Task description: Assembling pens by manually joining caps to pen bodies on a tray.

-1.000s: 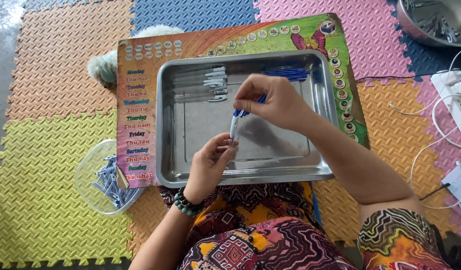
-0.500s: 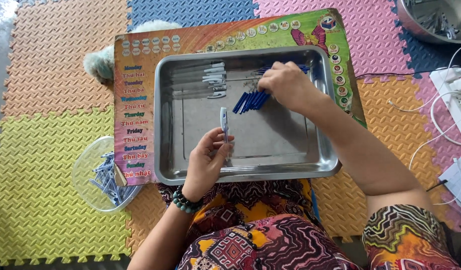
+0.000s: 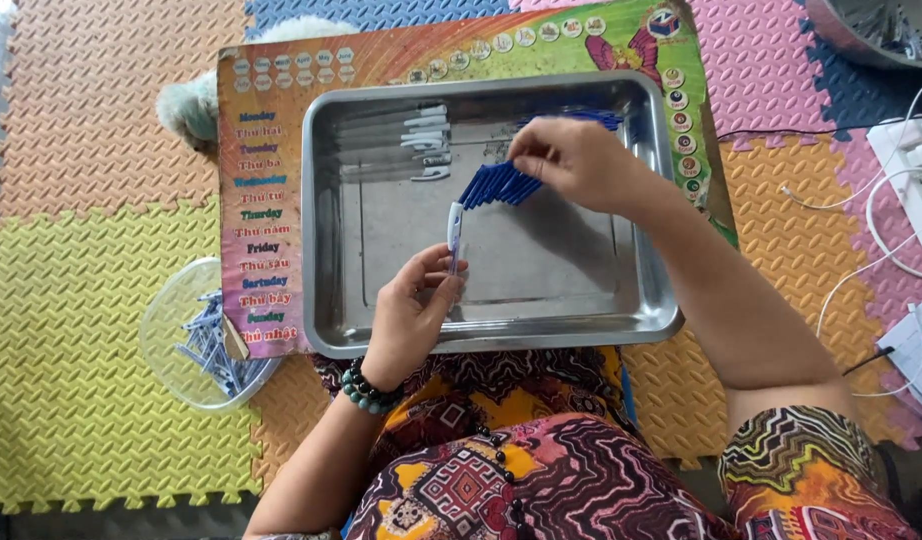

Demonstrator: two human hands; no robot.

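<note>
Head view, left hand: the left hand was over the near edge of the steel tray, fingers pinched shut on a clear pen barrel with a white clip, held upright.
Head view, right hand: the right hand was over the far half of the tray, fingers closed on a fanned bunch of blue refills, their tips pointing toward the pen barrel, close to it but apart.
Head view, tray contents: a row of clear pen barrels lay at the far left inside the tray; more blue parts lay behind the right hand.
Head view, surroundings: the tray sat on a colourful printed board over foam floor tiles; a clear round bowl of small blue-grey parts stood left of the board.
Head view, wrist: a green bead bracelet was on the left wrist.
</note>
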